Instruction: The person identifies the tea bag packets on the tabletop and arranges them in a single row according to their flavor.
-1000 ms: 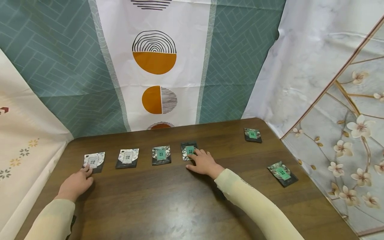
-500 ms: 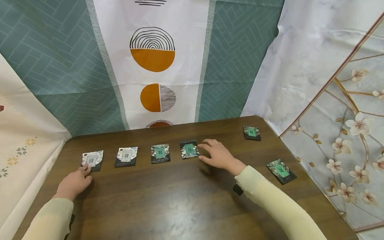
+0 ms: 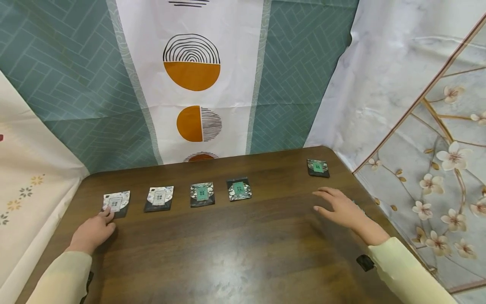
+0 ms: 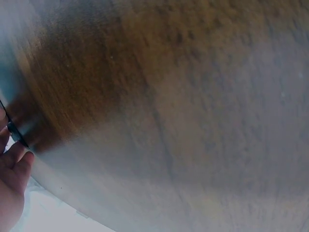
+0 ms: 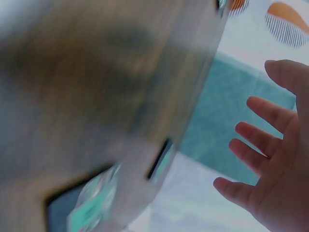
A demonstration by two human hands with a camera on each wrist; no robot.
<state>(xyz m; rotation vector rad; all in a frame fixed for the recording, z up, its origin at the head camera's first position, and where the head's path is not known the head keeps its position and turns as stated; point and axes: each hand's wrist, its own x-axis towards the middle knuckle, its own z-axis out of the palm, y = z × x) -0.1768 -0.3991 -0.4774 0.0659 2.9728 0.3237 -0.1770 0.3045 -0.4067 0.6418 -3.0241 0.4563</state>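
Note:
My left hand [image 3: 92,231] rests its fingertips on the near part of a flat packet [image 3: 120,198], white over black, at the row's left end. Beside it lies a second white-and-black packet [image 3: 159,198]. Two packets with green labels continue the row: one green-label packet [image 3: 202,194] and another green-label packet [image 3: 239,189]. My right hand [image 3: 338,210], fingers spread and holding nothing, hovers over the table's right side. It almost wholly hides a green-label packet, which the right wrist view shows as a blurred packet [image 5: 89,208] on the table.
Another green-label packet [image 3: 318,168] lies near the far right corner of the brown wooden table [image 3: 212,249]. A patterned cloth [image 3: 212,97] hangs behind the table's far edge. A floral cloth [image 3: 429,190] borders the right side.
My right hand has left the row's right-end packet and moved right, over the packet at the table's right side. My left hand stays on the leftmost packet.

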